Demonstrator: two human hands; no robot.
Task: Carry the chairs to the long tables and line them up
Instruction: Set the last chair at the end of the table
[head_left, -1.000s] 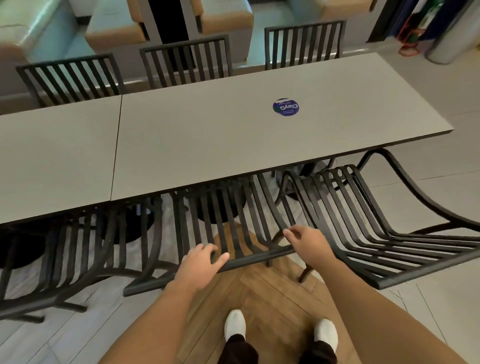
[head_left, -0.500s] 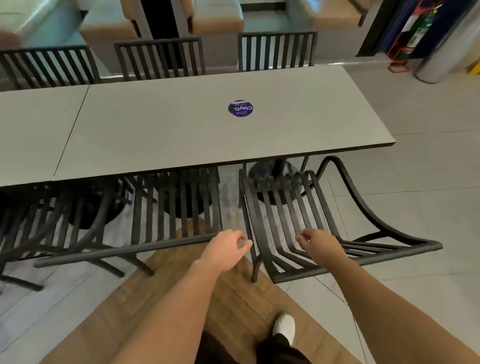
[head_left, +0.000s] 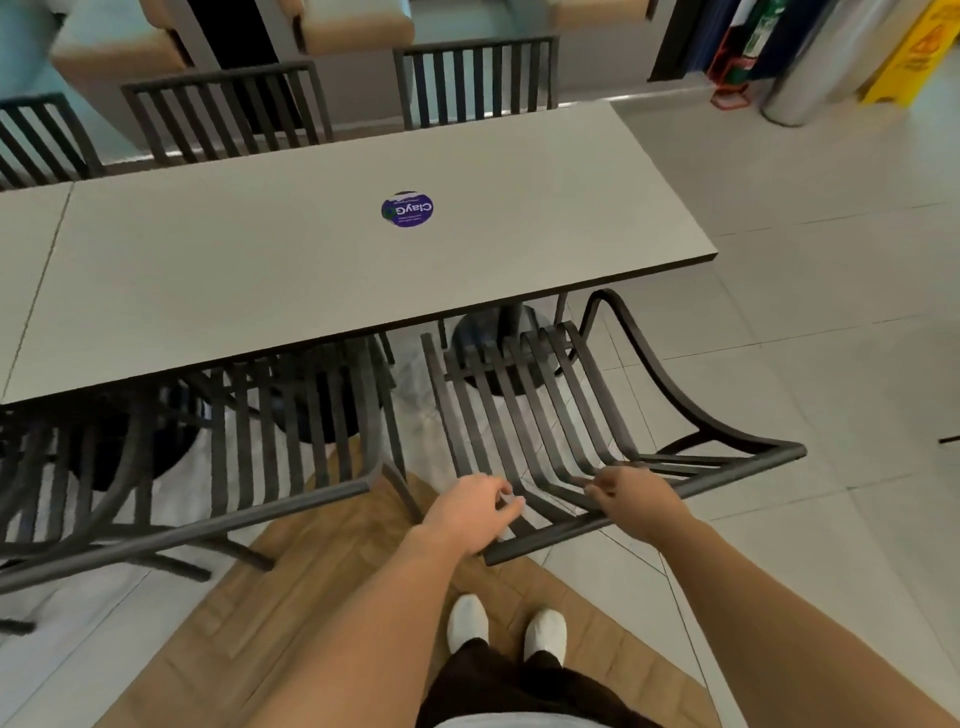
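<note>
Pale floor tiles (head_left: 831, 312) and a strip of wood flooring (head_left: 322, 582) run under a grey long table (head_left: 311, 270), with a second table (head_left: 26, 249) butted against its far-left end. From where I watch, both hands are at the top rail of the end chair (head_left: 545, 415), whose seat is only partly under the table and whose back is skewed, swinging away past my right hand.

My right hand (head_left: 636, 491) has its fingers curled over the rail, so I read it as gripping the chair. My left hand (head_left: 467, 506) is just beside the rail's near end, fingers loosely bent; I cannot tell whether it is touching the metal or holding anything.

I judge the step to be squaring this last chair. The next move calls for both hands firmly on the rail, a turn until the back runs parallel to the table edge, then a push forward to match the neighbouring chair (head_left: 291, 426) just outside my left hand.

Counting: two tables, one round purple sticker (head_left: 408, 209) beyond my hands, three chairs (head_left: 472, 78) across the far side. On my side I see the two chairs and part of at least one more at the left edge (head_left: 31, 467).

Far beyond my right hand stand a yellow floor sign (head_left: 909, 52) and a metal cylinder (head_left: 815, 62).
</note>
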